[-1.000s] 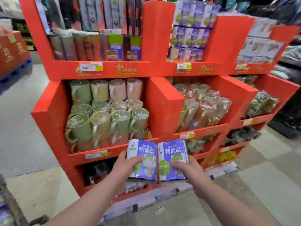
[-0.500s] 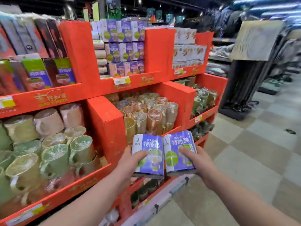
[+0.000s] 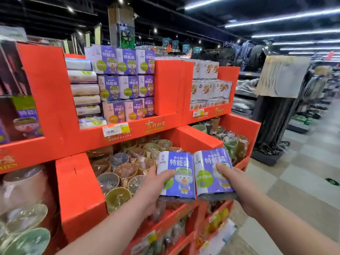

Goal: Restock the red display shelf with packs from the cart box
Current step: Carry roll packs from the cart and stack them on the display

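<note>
I hold two purple-and-white packs side by side in front of the red display shelf (image 3: 55,107). My left hand (image 3: 154,183) grips the left pack (image 3: 177,173) with its thumb across the front. The right pack (image 3: 211,172) is held the same way by my right hand (image 3: 237,183). Both packs hover over the middle tier, above wrapped cups. On the top tier stands a stack of matching purple packs (image 3: 127,81), three rows high. The cart box is out of view.
Wrapped mugs (image 3: 125,168) fill the middle tier, and more sit at the lower left (image 3: 27,227). White packs (image 3: 209,83) fill the upper right bay. Rolled items (image 3: 84,89) lie left of the purple stack. Clothing racks (image 3: 279,107) line the tiled aisle at the right.
The view has swung right and up along the shelf; the purple stack on the top tier is now closer and more central. Both hands keep their grip on the two packs.
</note>
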A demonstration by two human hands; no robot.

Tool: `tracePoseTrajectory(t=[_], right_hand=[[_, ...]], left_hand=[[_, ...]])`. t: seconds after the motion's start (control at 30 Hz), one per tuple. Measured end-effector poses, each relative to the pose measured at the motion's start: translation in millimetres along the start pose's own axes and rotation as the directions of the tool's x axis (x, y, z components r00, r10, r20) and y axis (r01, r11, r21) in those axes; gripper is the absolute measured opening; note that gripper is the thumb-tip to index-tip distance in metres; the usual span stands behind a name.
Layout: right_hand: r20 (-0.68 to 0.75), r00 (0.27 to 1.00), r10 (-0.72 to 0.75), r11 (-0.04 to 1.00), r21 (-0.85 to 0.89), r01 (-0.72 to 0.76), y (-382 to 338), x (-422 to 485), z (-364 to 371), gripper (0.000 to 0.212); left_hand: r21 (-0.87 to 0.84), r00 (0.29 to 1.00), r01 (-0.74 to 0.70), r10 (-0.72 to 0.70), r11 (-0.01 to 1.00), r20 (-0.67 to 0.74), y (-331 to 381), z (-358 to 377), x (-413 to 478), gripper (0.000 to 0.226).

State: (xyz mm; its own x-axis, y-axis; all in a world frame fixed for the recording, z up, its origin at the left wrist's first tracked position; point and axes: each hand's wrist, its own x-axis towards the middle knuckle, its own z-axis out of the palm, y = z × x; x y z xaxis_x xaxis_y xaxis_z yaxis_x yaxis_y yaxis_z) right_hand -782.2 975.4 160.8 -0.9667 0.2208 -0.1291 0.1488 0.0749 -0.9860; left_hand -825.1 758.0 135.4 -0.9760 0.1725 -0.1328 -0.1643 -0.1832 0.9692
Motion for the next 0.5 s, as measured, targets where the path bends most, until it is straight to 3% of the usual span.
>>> tracePoseTrajectory(t=[0.23,0.33,0.5], right_hand=[[0.075,0.997,-0.028,1.0,-0.008,0.029,-48,92,33,0.026],[0.188,0.981,-0.054,0.998,-0.011,0.057,-73,135,56,0.019],[0.343,0.926,-0.158,0.986,0.006,0.166,-114,210,94,0.016]], left_hand=[[-0.038,0.988,-0.049,0.043,0.998,-0.148,37,-24,57,0.038],[-0.022,0.964,-0.099,0.09,0.995,-0.252,55,-40,77,0.043],[-0.01,0.9,-0.193,0.173,0.981,-0.4,83,-56,99,0.028]])
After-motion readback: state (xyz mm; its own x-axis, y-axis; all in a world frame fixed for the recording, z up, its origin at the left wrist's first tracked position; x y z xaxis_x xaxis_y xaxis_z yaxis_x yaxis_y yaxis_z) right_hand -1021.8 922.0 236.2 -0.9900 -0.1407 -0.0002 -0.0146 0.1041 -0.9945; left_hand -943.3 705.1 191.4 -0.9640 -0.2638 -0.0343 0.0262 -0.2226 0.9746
